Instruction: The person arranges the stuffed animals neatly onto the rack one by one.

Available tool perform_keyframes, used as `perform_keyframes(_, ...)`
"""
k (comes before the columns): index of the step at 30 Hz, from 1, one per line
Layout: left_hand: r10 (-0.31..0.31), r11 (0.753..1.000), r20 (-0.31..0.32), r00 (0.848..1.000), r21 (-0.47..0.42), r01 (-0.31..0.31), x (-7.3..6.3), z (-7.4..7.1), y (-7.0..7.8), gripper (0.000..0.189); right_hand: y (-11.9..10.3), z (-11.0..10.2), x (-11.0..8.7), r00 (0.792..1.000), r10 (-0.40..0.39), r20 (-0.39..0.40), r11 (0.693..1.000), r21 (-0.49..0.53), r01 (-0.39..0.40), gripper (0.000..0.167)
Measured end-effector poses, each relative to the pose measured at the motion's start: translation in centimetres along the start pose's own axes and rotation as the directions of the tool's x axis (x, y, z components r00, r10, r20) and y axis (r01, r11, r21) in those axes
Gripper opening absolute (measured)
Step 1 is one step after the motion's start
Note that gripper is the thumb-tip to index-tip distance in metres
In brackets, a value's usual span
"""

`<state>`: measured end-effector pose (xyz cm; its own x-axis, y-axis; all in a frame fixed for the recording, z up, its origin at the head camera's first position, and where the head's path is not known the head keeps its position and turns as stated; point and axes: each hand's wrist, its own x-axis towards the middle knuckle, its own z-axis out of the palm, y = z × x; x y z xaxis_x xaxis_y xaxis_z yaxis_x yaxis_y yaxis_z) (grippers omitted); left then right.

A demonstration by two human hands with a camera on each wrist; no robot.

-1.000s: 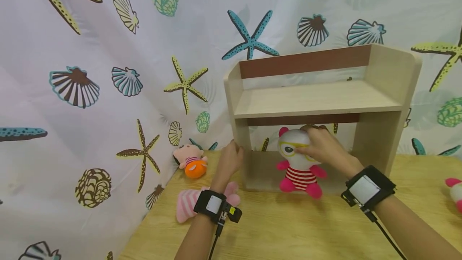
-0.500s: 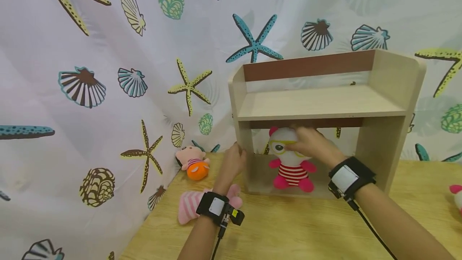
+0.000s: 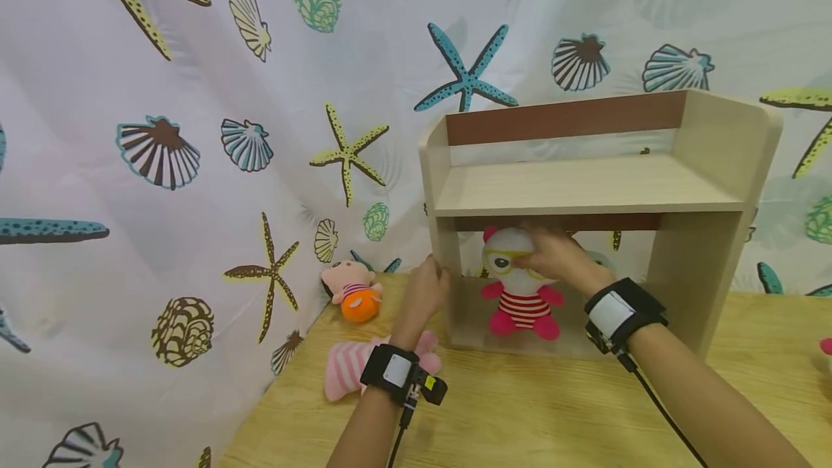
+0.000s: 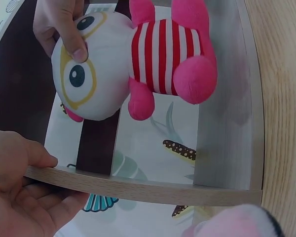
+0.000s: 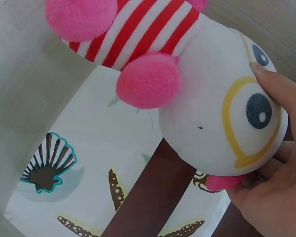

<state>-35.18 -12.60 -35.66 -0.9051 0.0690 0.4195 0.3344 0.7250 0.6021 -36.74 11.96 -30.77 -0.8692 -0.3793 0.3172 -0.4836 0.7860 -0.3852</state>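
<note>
**My left fingers (image 4: 64,207) grip the shelf (image 3: 588,188), my right fingers (image 5: 276,86) the panda (image 3: 523,305)**

The surface (image 3: 546,410) carries the shelf, held by its left side. Upright in its lower compartment is the panda, which I hold by the head.

A white cloth backdrop (image 3: 286,193), softly lit and gently creased, spans from nine o'clock through twelve to three, printed with shells (image 3: 158,152), a teal starfish (image 3: 467,82) near one and a yellow starfish (image 3: 346,155) toward ten. A pale wood-grained tabletop (image 3: 507,410) spreads around six.
</note>
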Motion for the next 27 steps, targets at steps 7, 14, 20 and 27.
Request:
perform_keyframes(7,-0.02,1.0,0.006,1.0,0.008,0.02,0.0,-0.2,0.2,0.013,0.3,1.1,1.1,0.999,-0.021,-0.031,1.0,-0.013,0.021,0.071)
perform_keyframes(14,-0.026,0.999,0.018,0.999,0.036,0.026,0.1,0.1,0.4,0.015,1.1,2.1,2.0,0.996,-0.017,-0.083,0.999,-0.034,0.014,0.069)
perform_keyframes(20,-0.032,0.999,-0.006,0.999,0.027,0.032,-0.1,0.2,0.3,0.014,1.1,3.1,2.6,0.994,-0.04,-0.101,0.999,0.022,0.043,0.066)
perform_keyframes(27,-0.016,1.0,-0.019,1.0,0.016,0.016,-0.3,-0.2,0.2,0.014,0.8,3.8,3.5,0.991,-0.062,-0.118,0.998,-0.028,0.059,0.068)
